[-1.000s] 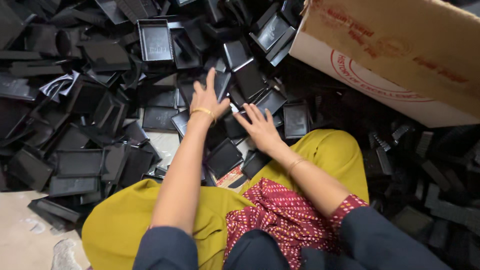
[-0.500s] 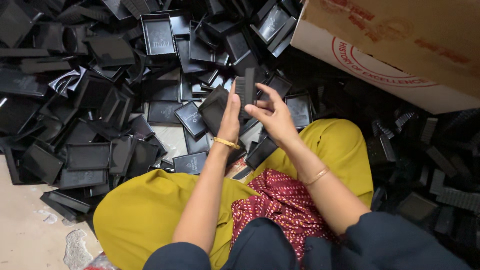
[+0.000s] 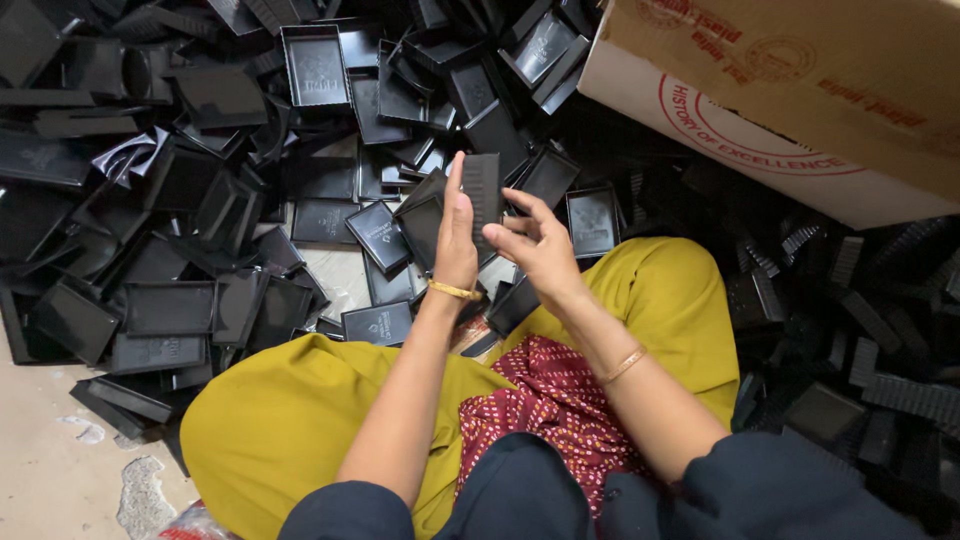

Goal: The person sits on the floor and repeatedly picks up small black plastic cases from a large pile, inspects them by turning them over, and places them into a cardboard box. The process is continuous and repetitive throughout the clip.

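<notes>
I sit on the floor with yellow-clad knees apart, facing a big heap of black plastic trays [image 3: 320,65]. My left hand [image 3: 455,240] is raised above the heap, palm turned to the right, and holds a small stack of black trays [image 3: 440,205] upright. My right hand [image 3: 538,245] presses against the same stack from the right, with its fingers on a narrow black tray [image 3: 482,185] at the top. Both wrists wear thin gold bangles.
A large cardboard box [image 3: 800,90] stands at the upper right. Ribbed black plastic pieces [image 3: 880,340] lie to the right of my knee. A strip of bare concrete floor [image 3: 50,450] shows at the lower left, past the heap's edge.
One second ago both hands reached down flat into the heap. Since then they have lifted black trays off it and brought them together upright in front of me.
</notes>
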